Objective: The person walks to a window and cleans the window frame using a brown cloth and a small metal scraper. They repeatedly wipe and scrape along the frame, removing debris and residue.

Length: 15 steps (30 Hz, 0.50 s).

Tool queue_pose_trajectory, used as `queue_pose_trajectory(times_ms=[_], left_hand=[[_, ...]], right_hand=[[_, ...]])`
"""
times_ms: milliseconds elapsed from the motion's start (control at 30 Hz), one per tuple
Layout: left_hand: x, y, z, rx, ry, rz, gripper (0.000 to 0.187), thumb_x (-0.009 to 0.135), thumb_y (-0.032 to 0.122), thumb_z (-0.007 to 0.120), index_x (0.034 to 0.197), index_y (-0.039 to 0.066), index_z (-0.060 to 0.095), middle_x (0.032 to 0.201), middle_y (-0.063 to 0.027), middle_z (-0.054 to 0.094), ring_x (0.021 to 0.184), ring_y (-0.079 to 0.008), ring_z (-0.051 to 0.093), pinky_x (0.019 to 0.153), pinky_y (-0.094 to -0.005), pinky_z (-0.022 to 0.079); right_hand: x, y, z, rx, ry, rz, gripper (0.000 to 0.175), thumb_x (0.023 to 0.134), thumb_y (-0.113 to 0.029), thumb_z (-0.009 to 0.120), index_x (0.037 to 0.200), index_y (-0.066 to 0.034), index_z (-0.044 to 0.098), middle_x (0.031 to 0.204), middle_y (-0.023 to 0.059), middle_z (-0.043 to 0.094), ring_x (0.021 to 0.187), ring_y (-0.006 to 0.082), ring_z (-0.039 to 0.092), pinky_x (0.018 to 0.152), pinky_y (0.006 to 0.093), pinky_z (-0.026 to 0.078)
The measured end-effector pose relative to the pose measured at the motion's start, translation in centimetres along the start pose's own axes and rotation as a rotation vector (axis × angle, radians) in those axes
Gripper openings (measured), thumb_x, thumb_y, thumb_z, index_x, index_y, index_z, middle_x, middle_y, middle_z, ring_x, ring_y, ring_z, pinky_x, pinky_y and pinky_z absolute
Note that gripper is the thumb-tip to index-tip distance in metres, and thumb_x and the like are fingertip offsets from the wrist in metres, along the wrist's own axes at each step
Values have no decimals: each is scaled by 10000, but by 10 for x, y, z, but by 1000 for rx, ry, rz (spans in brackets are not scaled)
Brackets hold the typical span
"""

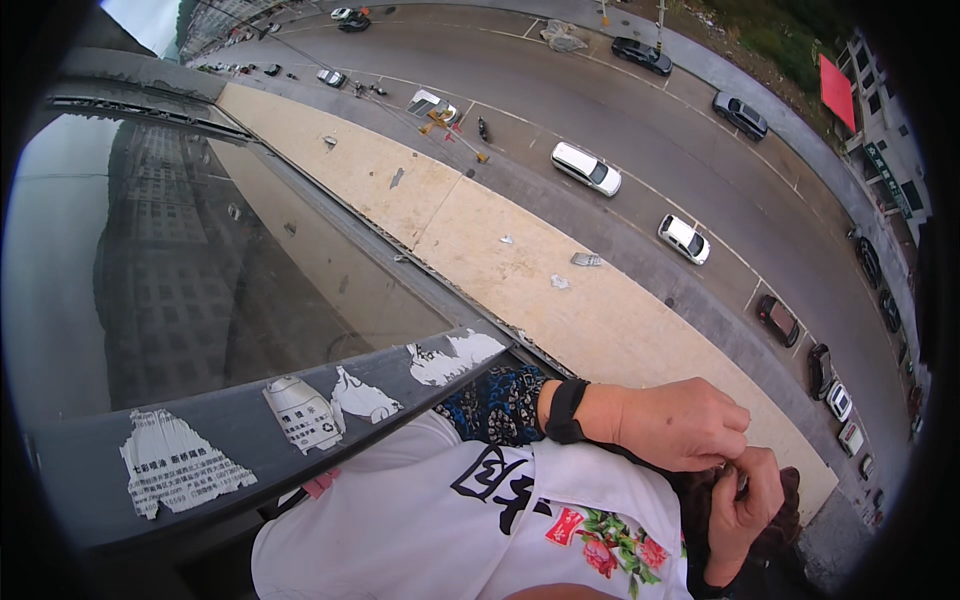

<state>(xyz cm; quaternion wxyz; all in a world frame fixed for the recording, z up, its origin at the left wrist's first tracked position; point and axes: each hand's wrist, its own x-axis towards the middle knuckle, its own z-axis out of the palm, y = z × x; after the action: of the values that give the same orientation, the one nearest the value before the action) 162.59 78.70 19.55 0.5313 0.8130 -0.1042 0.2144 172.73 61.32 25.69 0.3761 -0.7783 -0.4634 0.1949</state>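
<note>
My left hand, with a black band on the wrist and a blue-and-black patterned sleeve, reaches out over the ledge. Its fingers are curled, and the tips meet those of my right hand. The right thumb and fingers are bent together in a pinch. Whatever lies between the fingertips is too small and hidden to make out. Dark brown cloth shows behind and below the right hand. A white apron with black characters and printed flowers covers my front.
A window sash with a dark metal frame and torn paper labels stands at the left. Outside runs a beige ledge with paper scraps on it. Far below are a street, parked cars and overhead wires.
</note>
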Motion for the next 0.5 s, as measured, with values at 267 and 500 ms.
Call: queue_pose_trajectory(times_ms=[267,500], left_hand=[[2,6,2,157,79,265,199,716,130,703,760,74,518,770,-59,479,707,-248,539,603,-366,441],[-4,25,7,280,149,495,185,692,150,666,726,73,501,760,-35,449,692,-210,504,609,-339,419]], right_hand=[[-6,8,10,55,111,-66,157,734,109,641,785,-15,560,716,63,524,576,162,482,507,284,348],[-34,7,21,466,224,108,139,835,110,581,802,-21,545,730,-1,529,619,79,452,570,235,368]])
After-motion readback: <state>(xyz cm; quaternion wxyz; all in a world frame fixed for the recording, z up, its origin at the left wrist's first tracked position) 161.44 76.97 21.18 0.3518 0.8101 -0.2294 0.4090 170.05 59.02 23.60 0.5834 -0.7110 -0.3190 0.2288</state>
